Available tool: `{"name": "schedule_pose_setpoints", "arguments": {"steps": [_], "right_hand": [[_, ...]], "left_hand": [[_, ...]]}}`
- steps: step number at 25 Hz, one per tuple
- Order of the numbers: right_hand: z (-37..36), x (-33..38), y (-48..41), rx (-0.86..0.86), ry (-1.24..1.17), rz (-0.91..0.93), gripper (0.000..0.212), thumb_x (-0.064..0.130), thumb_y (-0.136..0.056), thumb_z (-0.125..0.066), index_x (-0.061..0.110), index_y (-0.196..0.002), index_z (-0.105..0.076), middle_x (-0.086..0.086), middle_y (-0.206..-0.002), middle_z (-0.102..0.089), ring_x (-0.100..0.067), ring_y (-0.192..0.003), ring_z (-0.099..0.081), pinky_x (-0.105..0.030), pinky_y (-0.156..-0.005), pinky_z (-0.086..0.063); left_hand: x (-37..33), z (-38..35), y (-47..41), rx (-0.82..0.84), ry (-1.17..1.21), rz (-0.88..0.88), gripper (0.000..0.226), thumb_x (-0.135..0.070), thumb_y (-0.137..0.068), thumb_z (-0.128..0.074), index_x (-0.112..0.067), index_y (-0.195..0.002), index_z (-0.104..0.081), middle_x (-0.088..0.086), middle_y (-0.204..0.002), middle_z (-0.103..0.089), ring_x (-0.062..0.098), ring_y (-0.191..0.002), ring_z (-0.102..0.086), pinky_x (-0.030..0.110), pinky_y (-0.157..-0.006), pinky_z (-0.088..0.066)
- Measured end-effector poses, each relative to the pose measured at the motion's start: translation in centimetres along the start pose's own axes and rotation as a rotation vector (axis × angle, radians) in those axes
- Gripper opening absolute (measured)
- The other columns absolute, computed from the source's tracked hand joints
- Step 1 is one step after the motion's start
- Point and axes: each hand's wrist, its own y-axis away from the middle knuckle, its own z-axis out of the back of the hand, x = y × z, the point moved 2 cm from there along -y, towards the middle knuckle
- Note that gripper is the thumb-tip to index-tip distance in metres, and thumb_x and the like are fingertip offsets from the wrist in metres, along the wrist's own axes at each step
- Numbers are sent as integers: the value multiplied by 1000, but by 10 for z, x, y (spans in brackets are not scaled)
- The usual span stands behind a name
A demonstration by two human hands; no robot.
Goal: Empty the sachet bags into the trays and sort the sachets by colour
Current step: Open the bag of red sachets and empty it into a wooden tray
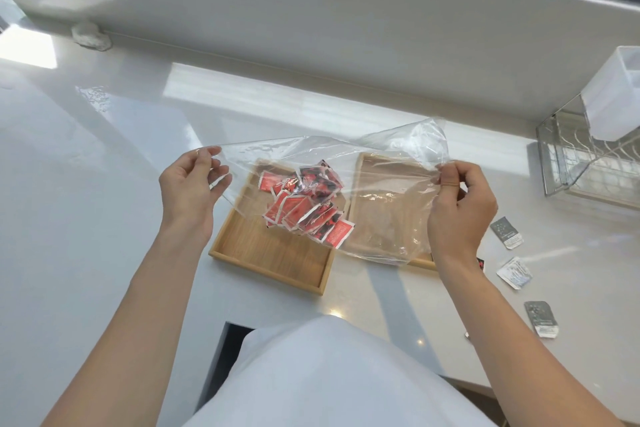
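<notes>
A clear plastic bag (381, 184) is stretched above two wooden trays. My left hand (190, 187) pinches its left corner and my right hand (460, 204) pinches its right edge. Several red and black sachets (304, 204) are bunched at the bag's lower left side, over the left tray (270, 253). The right tray (420, 263) shows blurred through the plastic; I cannot tell what lies in it. Three silver-white sachets lie loose on the counter to the right: one (506, 232), a second (515, 272) and a third (542, 319).
The white counter (86, 201) runs to a wall and window sill at the back. A clear rack (581, 156) with a white container (613, 97) stands at the right. A crumpled white lump (90, 35) sits at the back left. A small dark sachet edge (480, 263) peeks beside my right wrist.
</notes>
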Motion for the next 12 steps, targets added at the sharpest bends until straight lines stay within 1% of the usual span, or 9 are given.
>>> {"name": "schedule_pose_setpoints", "arguments": {"steps": [2,4,7,9,12], "right_hand": [[-1,1,-3,20,18,5,18,16,-101,-51,19,-86,-61,16,-74,-60,5,-68,-53,-21,-66,-42],[-1,-2,-4,57,28,-13,19,17,-100,-51,18,-85,-62,15,-73,-61,5,-68,-54,-22,-67,-43],[1,-2,-2,21,7,-15,18,18,-101,-51,17,-87,-62,14,-74,-61,4,-68,-54,-22,-67,-44],[3,1,-3,2,-21,-19,17,18,-101,-51,16,-88,-62,15,-75,-60,5,-68,-54,-19,-67,-43],[5,3,-7,23,-1,-21,17,16,-101,-51,16,-88,-63,17,-75,-60,9,-68,-54,-13,-66,-41]], "left_hand": [[-2,-1,-1,-2,1,-9,23,-18,-103,-47,-13,-94,-68,-1,-76,-54,9,-71,-60,24,-78,-56],[-3,0,-1,0,-10,-13,23,-18,-103,-47,-13,-94,-68,-1,-76,-54,9,-71,-60,25,-80,-56],[-2,-2,0,11,-21,-10,22,-19,-103,-48,-13,-94,-67,-2,-75,-54,8,-70,-60,24,-78,-55],[-2,-3,1,12,-17,-22,22,-19,-103,-48,-14,-93,-67,-3,-75,-54,7,-69,-60,24,-78,-56],[-3,-6,1,28,-23,-29,22,-19,-103,-48,-14,-93,-67,-3,-75,-55,7,-70,-60,24,-79,-55]]}}
